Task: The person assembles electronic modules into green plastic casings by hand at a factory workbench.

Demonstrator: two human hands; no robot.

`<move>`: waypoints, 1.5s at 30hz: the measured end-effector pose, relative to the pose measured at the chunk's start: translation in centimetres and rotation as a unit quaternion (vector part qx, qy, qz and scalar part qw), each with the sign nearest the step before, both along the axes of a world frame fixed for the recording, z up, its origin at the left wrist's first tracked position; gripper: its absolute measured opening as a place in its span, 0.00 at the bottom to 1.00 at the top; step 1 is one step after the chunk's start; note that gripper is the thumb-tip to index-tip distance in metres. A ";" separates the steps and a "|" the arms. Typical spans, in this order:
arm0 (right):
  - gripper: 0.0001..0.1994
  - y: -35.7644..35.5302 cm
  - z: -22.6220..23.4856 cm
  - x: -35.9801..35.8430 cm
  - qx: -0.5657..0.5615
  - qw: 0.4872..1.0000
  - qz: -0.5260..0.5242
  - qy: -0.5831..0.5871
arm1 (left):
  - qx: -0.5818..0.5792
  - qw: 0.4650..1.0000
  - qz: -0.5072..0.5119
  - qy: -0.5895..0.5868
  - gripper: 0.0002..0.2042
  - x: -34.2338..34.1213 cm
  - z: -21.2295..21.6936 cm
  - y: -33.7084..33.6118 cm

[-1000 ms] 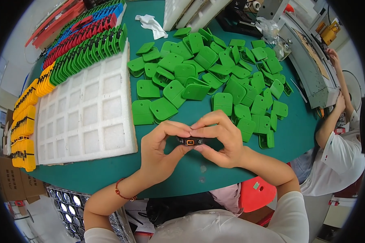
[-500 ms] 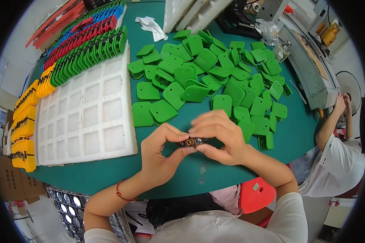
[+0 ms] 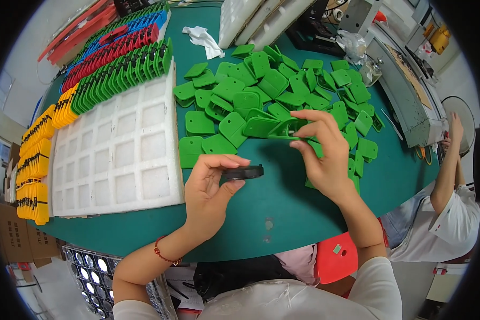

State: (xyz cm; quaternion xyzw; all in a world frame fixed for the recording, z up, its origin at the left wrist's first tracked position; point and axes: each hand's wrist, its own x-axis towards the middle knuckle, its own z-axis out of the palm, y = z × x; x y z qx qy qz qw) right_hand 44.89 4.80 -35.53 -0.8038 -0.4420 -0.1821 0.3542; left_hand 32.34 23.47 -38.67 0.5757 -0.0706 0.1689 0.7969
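Between the thumb and fingers of my left hand [image 3: 210, 184] is a small black part, rounded and flat [image 3: 244, 172], held level above the green table. My right hand [image 3: 328, 149], to the right and slightly farther off, pinches a green plastic folded piece [image 3: 284, 129] whose opened side shows a light inner fitting. It is raised at the near edge of a loose heap of similar green folded pieces [image 3: 245, 101], each with a small round hole where visible. My right hand hides some of the heap.
A white foam tray [image 3: 108, 157] with square pockets lies at the left. Rows of yellow [image 3: 34, 176], green [image 3: 122, 72], red [image 3: 112, 50] and blue pieces with black parts line its far and left sides. At the right stands a grey machine [image 3: 397, 88], beside another person [image 3: 453, 197].
My hands have drawn apart. The left keeps the black part, now turned with its dark side showing; my right has let go of it, moved right and away, and taken hold of a green folded piece.
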 end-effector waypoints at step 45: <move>0.14 1.7 -0.9 -0.4 0.428 0.756 0.099 0.486 | -0.046 0.960 -0.111 0.251 0.22 0.4 0.8 -0.7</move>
